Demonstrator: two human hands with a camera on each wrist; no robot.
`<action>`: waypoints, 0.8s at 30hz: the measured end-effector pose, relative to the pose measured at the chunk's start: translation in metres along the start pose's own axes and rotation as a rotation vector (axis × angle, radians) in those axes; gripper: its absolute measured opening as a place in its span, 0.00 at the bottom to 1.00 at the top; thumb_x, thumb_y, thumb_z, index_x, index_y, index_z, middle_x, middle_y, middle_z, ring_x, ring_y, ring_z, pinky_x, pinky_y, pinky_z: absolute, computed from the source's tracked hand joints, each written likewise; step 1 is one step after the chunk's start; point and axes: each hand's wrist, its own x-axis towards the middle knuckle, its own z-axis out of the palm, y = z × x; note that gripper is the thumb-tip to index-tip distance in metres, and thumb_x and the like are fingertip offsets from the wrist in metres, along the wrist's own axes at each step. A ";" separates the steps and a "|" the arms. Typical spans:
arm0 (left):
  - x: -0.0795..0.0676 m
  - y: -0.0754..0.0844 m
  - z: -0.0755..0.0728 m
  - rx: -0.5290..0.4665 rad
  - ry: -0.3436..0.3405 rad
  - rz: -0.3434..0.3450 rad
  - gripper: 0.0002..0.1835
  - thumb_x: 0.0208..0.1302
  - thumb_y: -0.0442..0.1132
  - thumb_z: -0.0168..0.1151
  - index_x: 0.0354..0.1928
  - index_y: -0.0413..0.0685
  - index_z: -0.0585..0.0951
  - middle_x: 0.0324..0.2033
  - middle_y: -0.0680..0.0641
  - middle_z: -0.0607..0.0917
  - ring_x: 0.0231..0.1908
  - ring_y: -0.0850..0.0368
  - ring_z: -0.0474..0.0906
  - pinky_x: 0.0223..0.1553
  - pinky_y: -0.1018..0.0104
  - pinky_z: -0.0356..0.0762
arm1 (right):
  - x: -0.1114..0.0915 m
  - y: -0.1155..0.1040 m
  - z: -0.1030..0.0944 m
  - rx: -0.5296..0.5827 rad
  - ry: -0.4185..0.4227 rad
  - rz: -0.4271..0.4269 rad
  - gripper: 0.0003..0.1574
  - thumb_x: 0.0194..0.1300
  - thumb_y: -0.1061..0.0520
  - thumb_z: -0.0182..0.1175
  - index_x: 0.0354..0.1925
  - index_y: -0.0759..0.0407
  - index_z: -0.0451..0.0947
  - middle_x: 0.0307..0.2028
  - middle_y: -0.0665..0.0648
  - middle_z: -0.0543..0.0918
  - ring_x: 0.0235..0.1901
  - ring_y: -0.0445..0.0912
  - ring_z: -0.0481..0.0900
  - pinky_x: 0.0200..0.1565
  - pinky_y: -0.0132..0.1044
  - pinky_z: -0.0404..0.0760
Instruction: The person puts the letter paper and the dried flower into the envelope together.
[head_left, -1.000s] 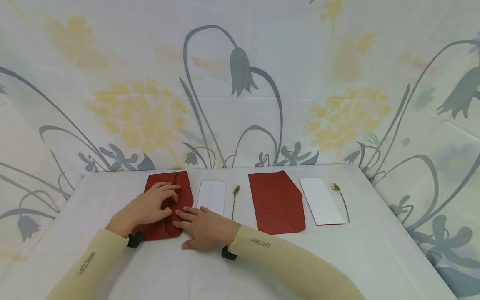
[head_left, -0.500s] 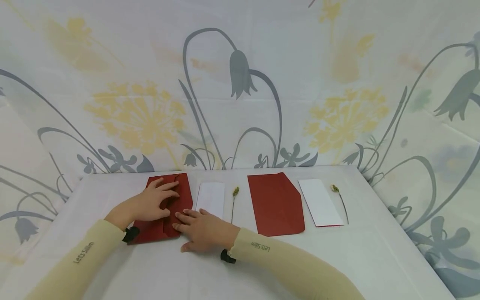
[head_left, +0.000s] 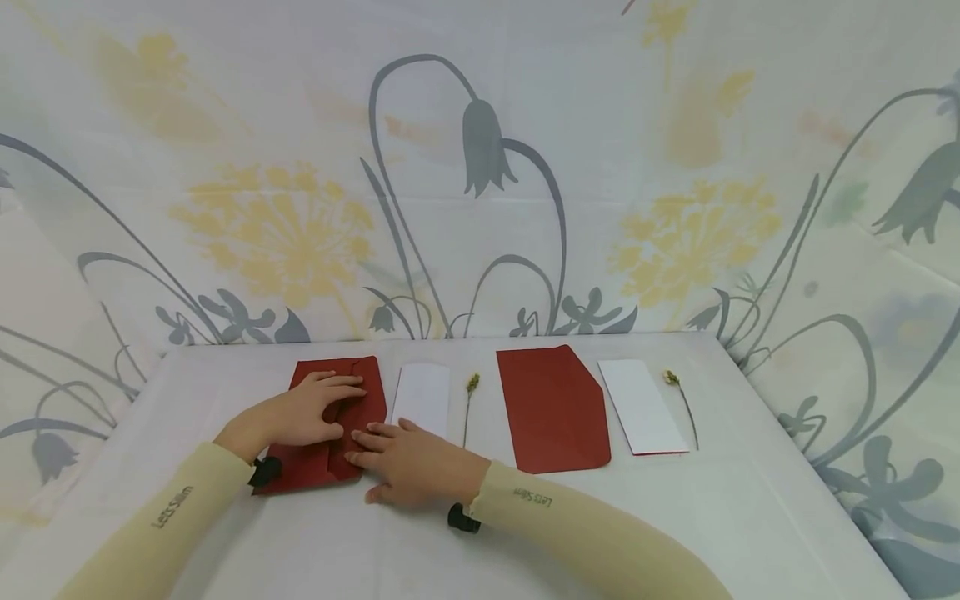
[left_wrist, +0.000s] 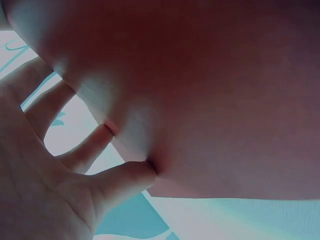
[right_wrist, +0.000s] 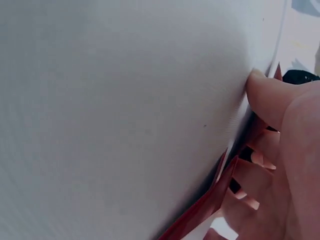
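A red envelope [head_left: 365,408] with a folded flap lies at the left of the table. My left hand [head_left: 303,412] is over its left half, fingers spread and fingertips on the paper. In the left wrist view the fingertips press against the red surface [left_wrist: 215,110]. From the right, my right hand [head_left: 422,461] lies palm down with spread fingers, its fingertips on the envelope's right edge and its thumb on the white cloth. A white card [head_left: 422,396] lies just beyond this hand, which hides the card's near end. Any contents of the envelope are hidden.
Right of the card lies a dried flower stem [head_left: 468,408]. Further right are a second red envelope [head_left: 555,412], another white card [head_left: 642,406] with a red lower edge, and a second dried flower [head_left: 681,404]. A flower-patterned curtain [head_left: 480,208] stands behind the table.
The red envelope has slid slightly nearer to me, with the left hand moving along on it. The right hand stays nearly in place. The other cards and flowers have not moved.
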 end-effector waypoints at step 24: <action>0.001 0.001 -0.003 -0.035 0.000 -0.008 0.31 0.53 0.39 0.59 0.63 0.46 0.71 0.65 0.43 0.65 0.64 0.34 0.53 0.58 0.40 0.60 | -0.032 0.074 -0.002 0.748 0.551 0.511 0.10 0.61 0.57 0.59 0.43 0.56 0.79 0.39 0.48 0.82 0.35 0.39 0.80 0.32 0.29 0.77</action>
